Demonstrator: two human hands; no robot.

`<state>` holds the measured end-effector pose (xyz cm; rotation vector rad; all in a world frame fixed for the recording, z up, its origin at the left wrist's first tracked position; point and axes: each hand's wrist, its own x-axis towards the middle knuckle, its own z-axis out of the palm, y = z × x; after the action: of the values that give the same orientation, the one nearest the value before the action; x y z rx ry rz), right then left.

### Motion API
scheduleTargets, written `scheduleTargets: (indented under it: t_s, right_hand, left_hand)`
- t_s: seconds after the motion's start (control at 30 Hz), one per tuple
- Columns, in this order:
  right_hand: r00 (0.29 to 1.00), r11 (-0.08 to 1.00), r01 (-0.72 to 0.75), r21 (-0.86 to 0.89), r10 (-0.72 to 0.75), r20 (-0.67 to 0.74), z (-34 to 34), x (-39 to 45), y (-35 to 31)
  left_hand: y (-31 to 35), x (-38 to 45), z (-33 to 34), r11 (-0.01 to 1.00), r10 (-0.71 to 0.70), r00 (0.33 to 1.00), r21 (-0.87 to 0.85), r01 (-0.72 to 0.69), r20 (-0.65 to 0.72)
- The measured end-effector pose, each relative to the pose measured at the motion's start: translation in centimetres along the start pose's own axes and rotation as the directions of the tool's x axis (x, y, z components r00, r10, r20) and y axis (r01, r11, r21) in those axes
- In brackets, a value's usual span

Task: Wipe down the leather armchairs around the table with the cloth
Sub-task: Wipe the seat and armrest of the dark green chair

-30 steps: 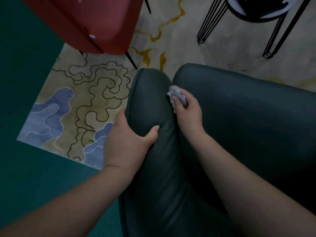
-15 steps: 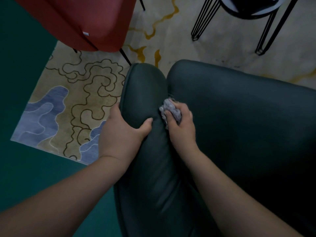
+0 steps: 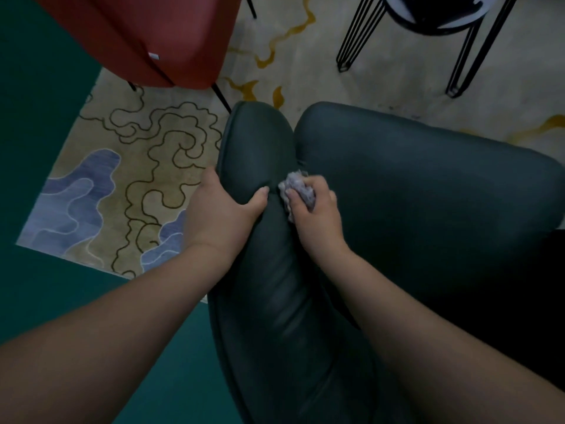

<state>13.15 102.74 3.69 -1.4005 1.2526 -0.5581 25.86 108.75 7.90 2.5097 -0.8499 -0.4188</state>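
Note:
A dark green leather armchair (image 3: 412, 185) fills the centre and right, seen from above. Its padded armrest (image 3: 256, 142) runs down the middle. My left hand (image 3: 220, 215) grips the armrest, thumb on the inner side and fingers over the outer edge. My right hand (image 3: 315, 215) holds a crumpled pale grey cloth (image 3: 298, 188) and presses it into the crease between armrest and seat cushion, just right of my left thumb.
A red armchair (image 3: 146, 35) on thin black legs stands at the upper left. A round table on black wire legs (image 3: 458, 41) is at the upper right. A patterned beige and blue rug (image 3: 128, 166) lies on the green floor (image 3: 39, 117).
My right hand has drawn the cloth back along the crease toward me, from near the armrest's front end to beside my left thumb. My left hand keeps its grip on the armrest.

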Motion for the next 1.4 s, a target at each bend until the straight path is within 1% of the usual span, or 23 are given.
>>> scheduleTargets:
  t_s: [0.2,0.27,0.37,0.43,0.5,0.53,0.57,0.6,0.67,0.7,0.73,0.77,0.83,0.9,0.97,1.07,1.13,1.17,1.3,1.4]
  right_hand:
    - [0.986,0.995,-0.041,-0.089,0.055,0.159,-3.4,-7.8,2.9]
    - [0.968,0.989,-0.051,-0.14,0.084,0.236,-5.0,-9.5,2.9]
    - [0.925,0.967,-0.032,-0.252,0.124,0.358,-7.7,-11.2,2.9]
    - [0.893,0.937,-0.025,-0.347,0.177,0.413,-9.3,-12.2,3.0]
    - [0.854,0.897,-0.015,-0.442,0.241,0.46,-10.6,-12.9,3.0]
    - [0.844,0.885,-0.01,-0.465,0.257,0.47,-11.2,-12.9,2.9]
    - [0.853,0.883,-0.013,-0.47,0.254,0.455,-11.6,-12.7,2.5]
    - [0.883,0.889,-0.02,-0.458,0.23,0.408,-11.8,-12.4,1.9]
    - [0.959,0.919,-0.047,-0.39,0.151,0.24,-11.8,-11.4,0.3]
    - [0.978,0.937,-0.06,-0.344,0.123,0.166,-11.6,-10.7,-0.8]
    - [0.987,0.951,-0.06,-0.304,0.102,0.124,-11.4,-9.9,-1.9]
    - [0.99,0.959,-0.042,-0.282,0.077,0.114,-11.2,-9.2,-3.0]
    - [0.989,0.957,0.017,-0.29,0.026,0.145,-10.6,-8.1,-4.9]
    - [0.984,0.947,0.061,-0.314,-0.005,0.176,-10.0,-7.5,-6.6]
    - [0.984,0.94,0.089,-0.328,-0.031,0.176,-8.9,-7.2,-8.2]
    - [0.982,0.929,0.143,-0.341,-0.09,0.169,-6.4,-7.2,-10.5]
    - [0.974,0.913,0.194,-0.359,-0.136,0.18,-3.8,-7.4,-12.1]
    - [0.971,0.906,0.213,-0.365,-0.153,0.186,-2.3,-7.5,-13.0]
    - [0.965,0.903,0.246,-0.352,-0.194,0.176,4.4,-7.4,-16.7]
    - [0.969,0.895,0.234,-0.379,-0.182,0.168,10.1,-7.7,-19.4]
  left_hand:
    - [0.3,-0.2,-0.3,1.0,0.009,1.0,-0.005,-0.009,0.027]
    - [0.6,-0.3,-0.6,1.0,0.003,0.998,0.004,-0.004,0.056]
    - [1.1,-0.5,-1.3,0.997,-0.015,0.994,0.076,0.007,0.112]
    - [1.5,-0.3,-1.9,0.995,-0.053,0.976,0.092,0.034,0.211]
    - [1.8,0.1,-2.9,0.994,-0.103,0.935,0.071,0.084,0.34]
    - [1.9,0.2,-3.6,0.993,-0.112,0.912,0.082,0.086,0.394]
    - [1.9,0.2,-4.4,0.992,-0.098,0.899,0.116,0.053,0.426]
    - [1.9,0.0,-5.1,0.987,-0.062,0.901,0.159,-0.008,0.429]
    - [1.8,-0.9,-6.7,0.966,0.05,0.924,0.217,-0.141,0.378]
    - [1.7,-1.6,-7.4,0.955,0.111,0.927,0.22,-0.2,0.358]
    - [1.6,-2.3,-8.1,0.943,0.162,0.923,0.22,-0.249,0.349]
    - [1.4,-3.0,-8.8,0.931,0.198,0.917,0.226,-0.286,0.346]
    - [0.6,-4.4,-9.9,0.908,0.234,0.914,0.262,-0.328,0.331]
    - [-0.4,-5.4,-11.1,0.887,0.246,0.919,0.311,-0.342,0.31]
    - [-1.8,-5.7,-12.4,0.861,0.245,0.919,0.366,-0.353,0.309]
    - [-4.5,-5.2,-14.5,0.76,0.264,0.898,0.497,-0.419,0.353]
    - [-6.4,-4.3,-15.9,0.691,0.279,0.878,0.554,-0.464,0.389]
    - [-7.4,-3.7,-16.6,0.671,0.284,0.873,0.568,-0.476,0.396]
    - [-11.8,-0.6,-20.5,0.702,0.268,0.889,0.556,-0.444,0.372]
    - [-15.9,1.7,-24.0,0.691,0.272,0.893,0.573,-0.441,0.358]
